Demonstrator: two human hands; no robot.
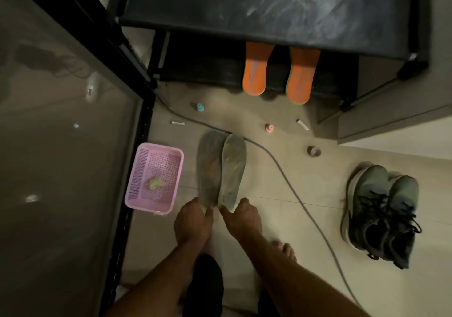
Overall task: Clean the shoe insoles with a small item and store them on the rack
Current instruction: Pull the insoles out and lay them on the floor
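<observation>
Two hands low over pale floor tile (293,184), side by side, arms reaching down and forward. Left hand (192,221) pinched shut on the heel of the left grey insole (209,167); right hand (243,220) pinched likewise on the right grey insole (233,167). Both insoles stretched away from the fingers, edges touching or overlapping, toes toward the rack; hard to tell whether lying flat or lifted. One bare foot (287,249) just behind the right wrist. One pink mesh basket (156,150) just left, a yellowish scrap (154,183) inside. One grey cable (288,182) curving across the tile past the insole tips. Five small bits scattered beyond: teal piece (200,107), pink piece (269,128), two small tubes (178,122) and (302,124), one tape ring (314,151). One pair of dark sneakers (381,214) well right. Farther out, black shoe rack (244,1), top dusty; two orange insoles (255,69) and (300,77) on a lower shelf, tips overhanging. Dark glass panel (61,145) along the left.
</observation>
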